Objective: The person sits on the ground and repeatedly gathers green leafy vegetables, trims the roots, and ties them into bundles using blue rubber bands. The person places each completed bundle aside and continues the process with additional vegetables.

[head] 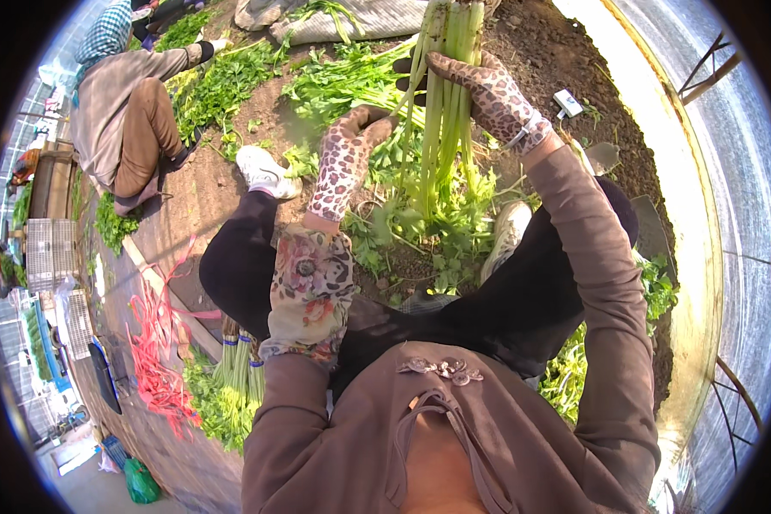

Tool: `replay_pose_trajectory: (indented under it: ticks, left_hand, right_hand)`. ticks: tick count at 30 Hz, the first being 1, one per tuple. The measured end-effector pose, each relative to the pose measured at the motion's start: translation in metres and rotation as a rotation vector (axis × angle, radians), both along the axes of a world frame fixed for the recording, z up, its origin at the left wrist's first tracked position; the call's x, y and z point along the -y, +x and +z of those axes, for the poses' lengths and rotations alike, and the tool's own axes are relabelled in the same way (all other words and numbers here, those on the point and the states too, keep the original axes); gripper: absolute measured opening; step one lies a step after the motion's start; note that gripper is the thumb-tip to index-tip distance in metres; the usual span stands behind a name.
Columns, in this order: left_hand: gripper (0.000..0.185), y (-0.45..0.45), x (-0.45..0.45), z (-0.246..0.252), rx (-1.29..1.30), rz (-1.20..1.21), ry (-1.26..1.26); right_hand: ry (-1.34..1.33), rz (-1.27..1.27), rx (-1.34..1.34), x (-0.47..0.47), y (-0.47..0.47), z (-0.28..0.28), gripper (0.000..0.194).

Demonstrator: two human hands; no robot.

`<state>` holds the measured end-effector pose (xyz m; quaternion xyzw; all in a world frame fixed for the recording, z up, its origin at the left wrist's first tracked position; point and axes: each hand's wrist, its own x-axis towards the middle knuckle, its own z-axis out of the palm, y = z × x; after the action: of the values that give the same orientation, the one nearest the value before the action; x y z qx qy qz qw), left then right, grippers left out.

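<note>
A bunch of celery (446, 135) hangs with its cut root end up and its leaves down, in front of my seated body. My right hand (488, 96), in a leopard-print glove, is wrapped around the stalks near the root end. On the bunch's left side, my left hand (350, 151) wears a matching glove with soil-darkened fingertips. Its thumb and fingers pinch a thin outer celery stalk (409, 96) that splays from the bunch. Loose celery leaves (450, 263) lie on the soil between my white shoes.
Celery piles (334, 83) lie ahead, near a pale sack (353, 22). At left another person (122, 115) crouches. Pink ties (154, 347) and banded celery bundles (238, 366) lie at my left. A small white device (567, 103) and a metal blade (602, 156) are at right.
</note>
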<state>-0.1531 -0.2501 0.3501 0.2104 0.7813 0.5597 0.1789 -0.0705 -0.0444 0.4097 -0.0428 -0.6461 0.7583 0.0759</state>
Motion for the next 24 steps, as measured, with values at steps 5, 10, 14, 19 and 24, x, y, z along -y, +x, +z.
replay_pose_trajectory:
  ticks: [5, 10, 14, 19, 24]
  left_hand:
    - [0.032, 0.005, -0.004, 0.001, -0.036, -0.027, 0.086]
    - [0.022, 0.004, -0.001, -0.013, -0.35, 0.135, 0.202]
    - [0.032, 0.024, -0.02, 0.009, -0.471, 0.061, -0.038]
    - [0.025, 0.018, -0.019, 0.008, -0.284, 0.116, 0.045]
    - [0.042, 0.014, -0.034, 0.031, -0.191, 0.134, 0.323]
  right_hand:
    - [-0.176, -0.041, -0.033, -0.005, 0.001, -0.003, 0.043]
    - [-0.288, -0.039, -0.016, -0.023, -0.017, -0.02, 0.042]
    - [-0.224, -0.077, 0.023, -0.017, -0.012, -0.021, 0.043]
    - [0.058, -0.105, 0.031, -0.018, -0.011, -0.021, 0.047]
    - [0.272, -0.076, 0.197, 0.014, -0.006, -0.005, 0.045]
